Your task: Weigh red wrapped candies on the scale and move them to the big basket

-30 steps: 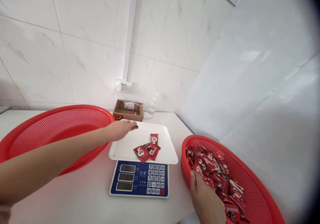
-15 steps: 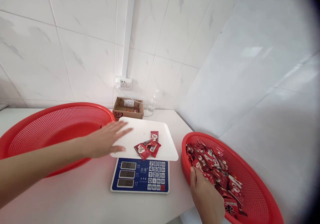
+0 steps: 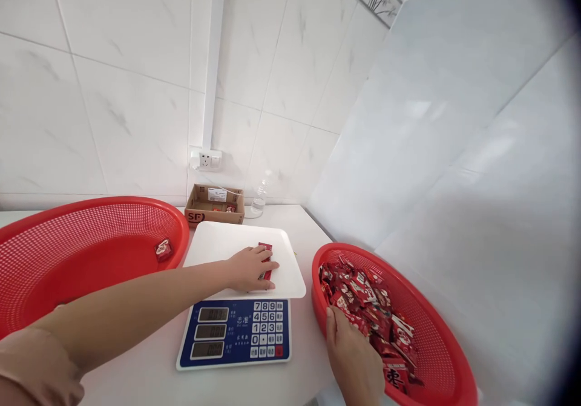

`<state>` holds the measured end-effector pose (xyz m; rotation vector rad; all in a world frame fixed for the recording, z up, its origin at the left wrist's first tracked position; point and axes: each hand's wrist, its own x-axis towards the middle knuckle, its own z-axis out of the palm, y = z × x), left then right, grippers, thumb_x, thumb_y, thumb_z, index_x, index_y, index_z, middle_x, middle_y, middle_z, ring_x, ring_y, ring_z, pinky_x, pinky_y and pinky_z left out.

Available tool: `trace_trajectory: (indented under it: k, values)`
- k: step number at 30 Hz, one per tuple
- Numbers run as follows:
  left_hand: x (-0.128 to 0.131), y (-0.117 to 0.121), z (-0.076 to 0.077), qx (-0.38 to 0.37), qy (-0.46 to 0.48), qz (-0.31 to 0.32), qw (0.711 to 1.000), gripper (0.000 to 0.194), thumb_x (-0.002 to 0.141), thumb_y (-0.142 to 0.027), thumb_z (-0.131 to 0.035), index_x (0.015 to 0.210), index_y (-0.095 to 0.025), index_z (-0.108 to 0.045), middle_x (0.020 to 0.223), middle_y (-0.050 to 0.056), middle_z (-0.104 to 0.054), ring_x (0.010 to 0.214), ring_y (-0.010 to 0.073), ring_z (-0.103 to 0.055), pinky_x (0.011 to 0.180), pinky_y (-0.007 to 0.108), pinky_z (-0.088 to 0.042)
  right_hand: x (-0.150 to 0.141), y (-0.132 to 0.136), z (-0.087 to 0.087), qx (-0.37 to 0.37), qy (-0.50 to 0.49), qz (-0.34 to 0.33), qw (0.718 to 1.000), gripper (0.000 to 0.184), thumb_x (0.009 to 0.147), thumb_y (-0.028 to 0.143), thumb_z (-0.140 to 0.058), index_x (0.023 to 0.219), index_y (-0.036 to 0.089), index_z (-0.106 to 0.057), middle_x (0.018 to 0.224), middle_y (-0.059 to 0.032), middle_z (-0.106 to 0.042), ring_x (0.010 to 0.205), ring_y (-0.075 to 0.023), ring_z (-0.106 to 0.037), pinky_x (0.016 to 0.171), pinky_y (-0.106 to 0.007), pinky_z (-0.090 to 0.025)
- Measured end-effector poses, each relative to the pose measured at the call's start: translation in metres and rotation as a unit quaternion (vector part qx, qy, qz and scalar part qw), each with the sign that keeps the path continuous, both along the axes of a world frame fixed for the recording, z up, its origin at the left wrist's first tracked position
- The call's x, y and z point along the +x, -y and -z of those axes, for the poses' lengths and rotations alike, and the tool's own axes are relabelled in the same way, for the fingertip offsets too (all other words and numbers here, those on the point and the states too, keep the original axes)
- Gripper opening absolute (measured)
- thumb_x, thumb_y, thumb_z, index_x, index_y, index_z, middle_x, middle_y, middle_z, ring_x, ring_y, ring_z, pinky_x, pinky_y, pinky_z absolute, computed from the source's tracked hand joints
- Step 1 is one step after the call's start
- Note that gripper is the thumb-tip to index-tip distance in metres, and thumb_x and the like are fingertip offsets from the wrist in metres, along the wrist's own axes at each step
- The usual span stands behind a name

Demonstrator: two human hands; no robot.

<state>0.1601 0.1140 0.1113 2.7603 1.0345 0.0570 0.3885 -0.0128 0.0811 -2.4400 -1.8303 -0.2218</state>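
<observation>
My left hand (image 3: 251, 268) lies on the white tray (image 3: 218, 245) of the blue scale (image 3: 236, 336), its fingers curled over the red packets (image 3: 266, 261) there. My right hand (image 3: 351, 357) rests on the near rim inside the right red basket (image 3: 447, 369), fingers down among its many red packets (image 3: 372, 309); what the fingers hold, if anything, is hidden. One red packet (image 3: 163, 249) lies in the big left red basket (image 3: 86, 255).
A small cardboard box (image 3: 213, 204) and a clear plastic bottle (image 3: 259, 197) stand at the back by the tiled wall, under a wall socket (image 3: 206, 161). A white panel rises on the right behind the right basket.
My left hand drew back from the tray's far left edge, then came down on the packets on the tray. A packet now shows in the left basket. The view shifted right.
</observation>
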Motion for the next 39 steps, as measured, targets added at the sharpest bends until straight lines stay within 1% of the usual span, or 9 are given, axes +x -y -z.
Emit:
trace_trajectory:
  k: [5,13,17,22,25,29,33,36,39]
  values:
    - [0.008,-0.006,0.0,0.069,-0.018,-0.037,0.997,0.043,0.087,-0.05,-0.045,0.112,-0.017,-0.056,0.114,0.01,-0.058,0.108,0.0239,-0.053,0.089,0.046,-0.046,0.002,0.0,0.002,-0.007,-0.008,0.002,1.0,0.047,0.096,0.036,-0.021,0.114,0.021,-0.062,0.086,-0.0082,-0.073,0.074,-0.0208,-0.07,0.06,-0.029,-0.051]
    - [0.003,-0.011,-0.006,0.098,-0.018,-0.103,0.99,0.028,0.088,-0.038,-0.05,0.103,-0.016,-0.058,0.1,0.006,-0.061,0.088,0.0164,-0.059,0.076,0.036,-0.051,0.003,0.0,0.005,-0.019,-0.009,-0.002,1.0,0.05,0.096,0.036,-0.019,0.117,0.019,-0.06,0.083,-0.0091,-0.073,0.075,-0.0225,-0.07,0.061,-0.031,-0.051]
    - [-0.028,-0.004,-0.028,0.125,-0.001,-0.148,0.981,0.025,0.089,-0.037,-0.047,0.096,-0.015,-0.058,0.092,0.004,-0.062,0.08,0.0141,-0.058,0.071,0.032,-0.05,0.001,0.001,0.002,-0.016,-0.02,0.002,1.0,0.049,0.096,0.036,-0.02,0.117,0.019,-0.061,0.088,-0.0092,-0.073,0.073,-0.0225,-0.07,0.06,-0.032,-0.051]
    - [-0.092,0.019,-0.062,0.168,0.011,-0.226,0.959,0.027,0.092,-0.032,-0.033,0.089,-0.019,-0.056,0.092,0.003,-0.06,0.08,0.0162,-0.058,0.058,0.026,-0.041,0.002,0.001,0.002,-0.014,-0.02,0.002,1.0,0.049,0.096,0.036,-0.021,0.117,0.017,-0.061,0.087,-0.0102,-0.073,0.077,-0.0236,-0.07,0.061,-0.032,-0.052]
    - [-0.132,0.034,-0.072,0.169,-0.011,-0.279,0.945,0.03,0.091,-0.033,-0.029,0.093,-0.019,-0.055,0.096,0.005,-0.061,0.078,0.0188,-0.058,0.052,0.025,-0.036,0.002,0.001,0.003,-0.011,-0.028,0.005,1.0,0.049,0.096,0.037,-0.021,0.117,0.018,-0.06,0.094,-0.0096,-0.073,0.081,-0.0245,-0.07,0.063,-0.034,-0.052]
    - [-0.175,0.049,-0.073,0.139,-0.044,-0.331,0.932,0.037,0.092,-0.036,-0.026,0.103,-0.017,-0.055,0.1,0.008,-0.063,0.087,0.024,-0.058,0.061,0.029,-0.043,0.003,0.001,0.004,-0.012,-0.042,0.016,0.999,0.051,0.095,0.041,-0.02,0.119,0.019,-0.059,0.096,-0.0084,-0.073,0.078,-0.0252,-0.07,0.062,-0.034,-0.051]
    - [-0.2,0.06,-0.068,0.108,-0.05,-0.358,0.926,0.04,0.089,-0.041,-0.039,0.11,-0.013,-0.058,0.107,0.012,-0.065,0.101,0.0292,-0.057,0.085,0.044,-0.045,0.004,-0.001,0.006,-0.019,-0.039,0.018,0.999,0.051,0.094,0.041,-0.021,0.12,0.018,-0.059,0.092,-0.0094,-0.073,0.072,-0.0239,-0.07,0.059,-0.033,-0.05]
    - [-0.201,0.07,-0.065,0.115,-0.012,-0.357,0.927,0.042,0.088,-0.041,-0.039,0.116,-0.015,-0.057,0.119,0.012,-0.062,0.113,0.0312,-0.052,0.096,0.05,-0.037,0.005,-0.002,0.005,-0.018,-0.04,0.021,0.999,0.051,0.094,0.041,-0.022,0.12,0.018,-0.059,0.091,-0.0102,-0.073,0.071,-0.0239,-0.069,0.058,-0.033,-0.05]
    - [-0.182,0.084,-0.051,0.152,0.088,-0.335,0.926,0.042,0.088,-0.045,-0.036,0.117,-0.021,-0.057,0.122,0.006,-0.061,0.116,0.0255,-0.051,0.097,0.042,-0.039,0.002,-0.002,0.0,-0.012,-0.038,0.024,0.999,0.05,0.094,0.04,-0.022,0.117,0.019,-0.061,0.09,-0.0109,-0.073,0.072,-0.0244,-0.069,0.059,-0.033,-0.049]
